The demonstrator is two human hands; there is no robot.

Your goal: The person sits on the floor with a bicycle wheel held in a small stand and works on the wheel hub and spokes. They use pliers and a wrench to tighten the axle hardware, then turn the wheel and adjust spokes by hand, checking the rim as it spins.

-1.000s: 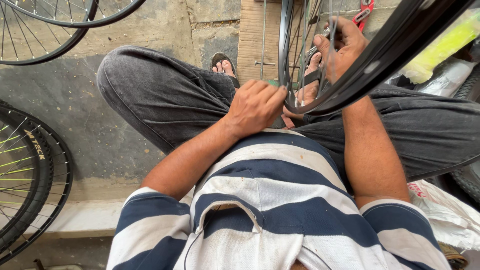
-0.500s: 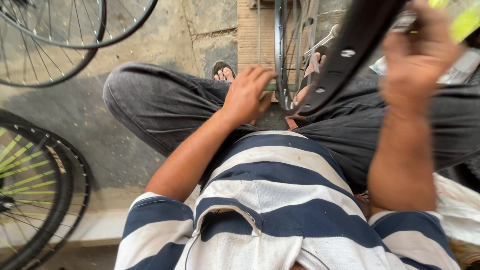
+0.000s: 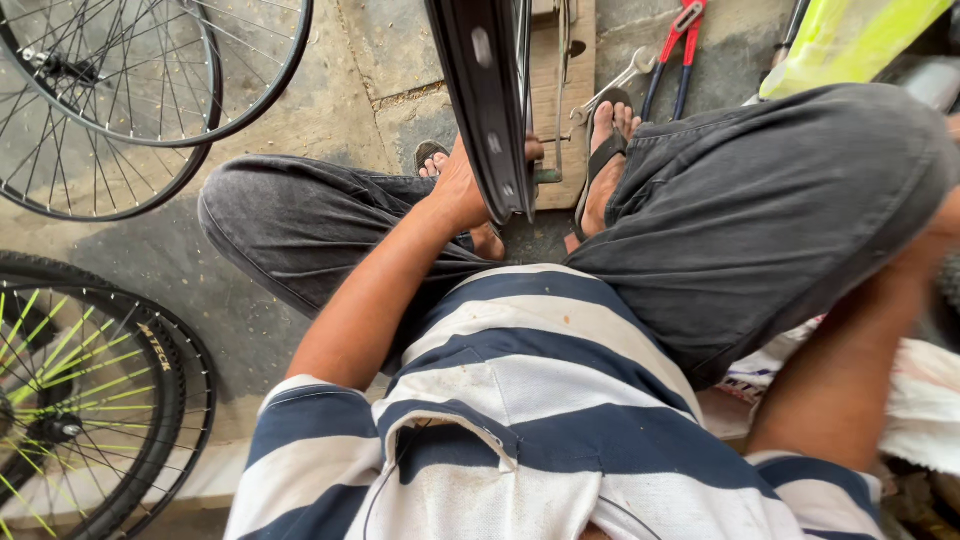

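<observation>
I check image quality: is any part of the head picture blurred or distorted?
Head view: soft daylight, no glare; the rim and left hand are sharp; the right forearm at the edge is blurred, its hand out of frame; wide-angle lens bends the edges.
</observation>
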